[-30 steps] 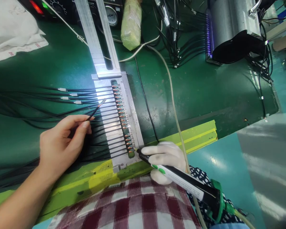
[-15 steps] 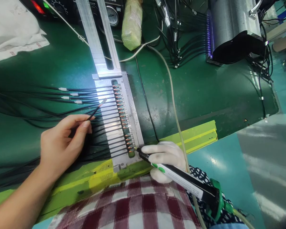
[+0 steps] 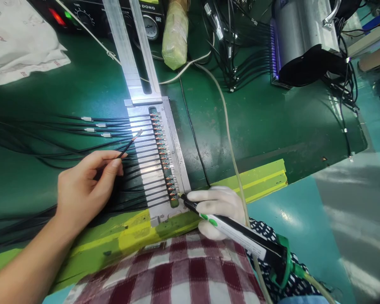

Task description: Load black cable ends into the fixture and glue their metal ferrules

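Little has moved since the earlier frame: across the head view the whole scene has shifted slightly, while both hands keep nearly the same places against the metal fixture. That fixture lies on the green bench, its long slot holding a row of small connectors on black cables that run off to the left.

Bare, the left hand comes in from the lower left, wrist low, thumb and forefinger pinched on a thin black cable piece. Its coppery band and metal end slant up and right over the fixture.

White-gloved, the right hand sits beyond the fixture's lower right corner, fingers wrapped around a black syringe tilted with its nozzle toward the upper left. The nozzle is at the lowest connectors; whether it touches them I cannot tell. Behind the glove shows a dark patterned sleeve.
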`<state>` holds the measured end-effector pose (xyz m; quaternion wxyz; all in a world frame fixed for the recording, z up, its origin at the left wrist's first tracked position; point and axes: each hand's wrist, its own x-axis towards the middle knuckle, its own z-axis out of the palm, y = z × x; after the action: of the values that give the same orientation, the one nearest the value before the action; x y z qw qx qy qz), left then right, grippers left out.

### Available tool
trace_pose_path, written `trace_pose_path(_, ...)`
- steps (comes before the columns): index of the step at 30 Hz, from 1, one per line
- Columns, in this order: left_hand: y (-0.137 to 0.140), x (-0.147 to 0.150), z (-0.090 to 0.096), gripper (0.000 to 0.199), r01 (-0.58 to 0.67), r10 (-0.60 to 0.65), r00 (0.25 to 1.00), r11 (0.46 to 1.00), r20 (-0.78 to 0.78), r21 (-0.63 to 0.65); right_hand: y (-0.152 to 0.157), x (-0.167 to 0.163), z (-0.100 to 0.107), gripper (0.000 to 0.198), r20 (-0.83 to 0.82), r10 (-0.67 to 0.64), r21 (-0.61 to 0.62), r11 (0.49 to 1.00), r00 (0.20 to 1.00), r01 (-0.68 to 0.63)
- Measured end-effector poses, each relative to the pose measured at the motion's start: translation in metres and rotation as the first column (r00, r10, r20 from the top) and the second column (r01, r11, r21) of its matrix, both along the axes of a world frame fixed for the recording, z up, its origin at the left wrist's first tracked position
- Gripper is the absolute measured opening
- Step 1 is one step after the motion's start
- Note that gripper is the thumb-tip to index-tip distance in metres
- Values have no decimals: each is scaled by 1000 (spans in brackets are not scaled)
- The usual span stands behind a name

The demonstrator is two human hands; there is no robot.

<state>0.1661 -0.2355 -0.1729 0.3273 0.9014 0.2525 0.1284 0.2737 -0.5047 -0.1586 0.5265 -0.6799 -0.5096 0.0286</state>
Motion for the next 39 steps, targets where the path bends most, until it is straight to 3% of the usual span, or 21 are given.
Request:
trace_pose_path(8, 0, 0, 1, 24, -5, 5, 1000, 1000, -5, 7, -2, -1, -1, 14, 3, -8, 3, 1000, 1000, 8)
trace_pose_path(16, 0, 1, 1, 25, -8, 8, 1000, 1000, -1, -7, -10, -6, -10, 20, -11, -43, 149, 988, 999, 44)
trace_pose_path(24, 0, -1, -1, 25, -13, 13, 1000, 1000, 4, -14, -10, -10, -6, 17, -17, 13, 25, 1000, 1000, -12)
trace_pose_path(39, 1, -1, -2, 25, -20, 21, 1000, 1000, 5, -11, -7, -8, -4, 16, -22, 0, 43, 999, 1000, 1)
